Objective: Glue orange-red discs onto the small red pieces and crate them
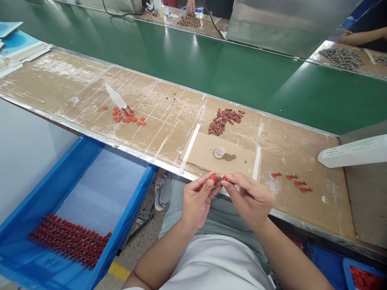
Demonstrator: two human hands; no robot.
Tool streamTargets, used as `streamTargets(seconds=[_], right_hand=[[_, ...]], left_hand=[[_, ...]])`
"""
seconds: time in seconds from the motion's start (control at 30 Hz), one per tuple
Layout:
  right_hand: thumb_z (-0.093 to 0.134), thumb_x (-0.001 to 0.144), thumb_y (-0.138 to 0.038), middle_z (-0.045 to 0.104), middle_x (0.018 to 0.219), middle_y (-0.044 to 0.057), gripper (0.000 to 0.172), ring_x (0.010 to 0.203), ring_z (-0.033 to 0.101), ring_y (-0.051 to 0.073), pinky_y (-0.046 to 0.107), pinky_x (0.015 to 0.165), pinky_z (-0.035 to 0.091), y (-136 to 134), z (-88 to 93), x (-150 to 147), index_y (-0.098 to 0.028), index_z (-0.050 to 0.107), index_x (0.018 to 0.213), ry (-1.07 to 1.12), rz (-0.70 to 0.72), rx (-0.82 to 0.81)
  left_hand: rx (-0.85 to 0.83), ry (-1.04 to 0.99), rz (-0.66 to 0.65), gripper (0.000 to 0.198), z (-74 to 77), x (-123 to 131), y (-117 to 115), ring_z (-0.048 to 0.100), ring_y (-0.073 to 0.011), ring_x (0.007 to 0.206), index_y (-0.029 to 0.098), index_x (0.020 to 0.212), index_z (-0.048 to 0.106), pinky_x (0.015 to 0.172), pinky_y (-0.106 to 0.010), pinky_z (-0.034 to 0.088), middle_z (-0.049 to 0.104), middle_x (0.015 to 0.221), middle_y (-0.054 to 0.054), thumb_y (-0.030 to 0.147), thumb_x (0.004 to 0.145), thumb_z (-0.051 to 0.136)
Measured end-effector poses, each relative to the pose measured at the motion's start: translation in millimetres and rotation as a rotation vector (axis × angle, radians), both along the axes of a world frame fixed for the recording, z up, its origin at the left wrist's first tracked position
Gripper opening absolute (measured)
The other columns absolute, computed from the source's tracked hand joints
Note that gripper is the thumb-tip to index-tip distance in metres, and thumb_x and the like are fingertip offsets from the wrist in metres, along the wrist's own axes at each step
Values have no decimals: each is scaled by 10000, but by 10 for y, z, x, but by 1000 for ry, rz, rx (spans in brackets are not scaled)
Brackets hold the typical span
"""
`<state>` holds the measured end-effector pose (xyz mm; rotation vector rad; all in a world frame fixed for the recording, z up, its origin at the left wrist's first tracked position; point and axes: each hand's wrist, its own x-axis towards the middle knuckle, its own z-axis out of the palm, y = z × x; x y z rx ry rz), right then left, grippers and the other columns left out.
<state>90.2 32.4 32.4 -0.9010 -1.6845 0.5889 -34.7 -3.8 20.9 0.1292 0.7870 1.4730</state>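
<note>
My left hand (198, 199) pinches a small red disc (213, 178) between thumb and fingers, just over the table's front edge. My right hand (249, 197) grips a small red-and-dark figurine (223, 178) by one end. The two pieces meet or nearly meet between my fingertips; the exact contact is too small to make out. Beyond my hands, a little clear cup (220, 152) stands on a taped cardboard sheet (202, 147), beside a dark wet stain. Behind that lies a heap of red-and-black figurines (225, 121).
Loose red discs (128, 117) lie at left by a white strip (115, 96). Several figurines on bases (300, 183) sit at right near a white bottle (353, 151). A blue bin (121, 225) holds rows of red pieces (71, 239). Behind runs a green conveyor belt (181, 60); other people's hands work beyond.
</note>
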Motion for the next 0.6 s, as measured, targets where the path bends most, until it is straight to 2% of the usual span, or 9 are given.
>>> streamTargets(seconds=[0.17, 0.33, 0.6], right_hand=[[724, 717, -34, 749, 931, 10, 462, 811, 711, 198, 355, 735, 604, 8, 1, -21, -323, 694, 1076, -25, 2, 26], [732, 723, -71, 751, 909, 9, 428, 796, 717, 199, 341, 699, 612, 17, -11, -20, -323, 691, 1066, -70, -16, 72], [725, 717, -44, 749, 925, 9, 463, 812, 715, 205, 365, 730, 608, 0, -10, -41, -326, 685, 1083, -75, 1, 67]], left_hand=[[28, 6, 2, 210, 0, -13, -3, 706, -188, 910, 173, 964, 746, 863, -302, 562, 754, 937, -76, 237, 764, 739], [0, 6, 20, 241, 4, -5, -3, 708, -201, 898, 166, 944, 750, 871, -329, 564, 754, 923, -80, 254, 721, 775], [13, 32, 14, 231, -16, -17, -4, 705, -210, 909, 179, 936, 757, 864, -329, 565, 752, 935, -81, 263, 722, 775]])
